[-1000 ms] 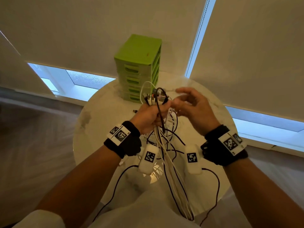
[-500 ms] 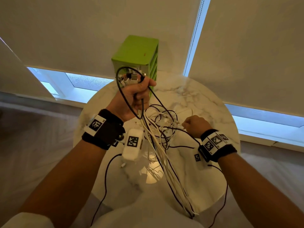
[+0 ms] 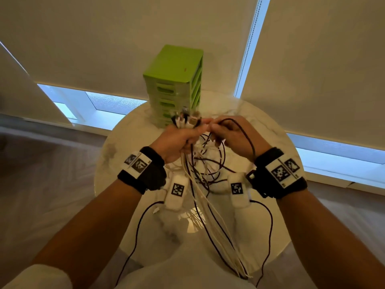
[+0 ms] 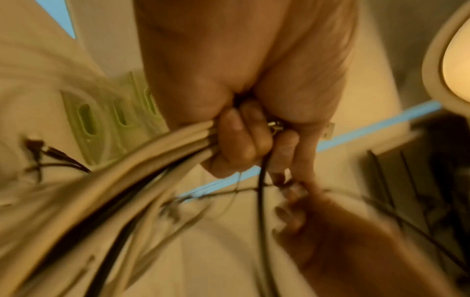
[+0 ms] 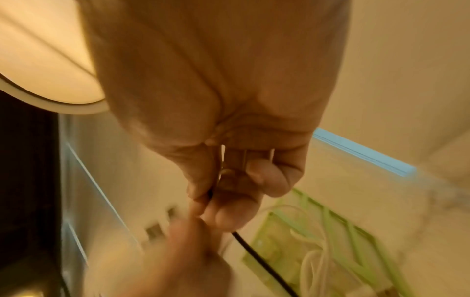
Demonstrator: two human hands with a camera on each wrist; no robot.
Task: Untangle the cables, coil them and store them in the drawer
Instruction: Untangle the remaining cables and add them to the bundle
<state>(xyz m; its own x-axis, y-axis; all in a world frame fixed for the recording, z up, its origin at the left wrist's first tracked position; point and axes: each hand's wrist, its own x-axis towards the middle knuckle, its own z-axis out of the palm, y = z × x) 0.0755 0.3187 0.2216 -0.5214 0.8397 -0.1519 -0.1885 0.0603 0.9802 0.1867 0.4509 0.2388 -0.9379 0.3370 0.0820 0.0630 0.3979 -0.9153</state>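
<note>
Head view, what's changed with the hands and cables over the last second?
The left hand, raised half a second ago, has come back down and still grips the cable bundle. The right hand rose from the table to meet it and now pinches a black cable. The green drawer unit stayed put.

No readable text; only square coded markers on wristbands (image 3: 141,166).
</note>
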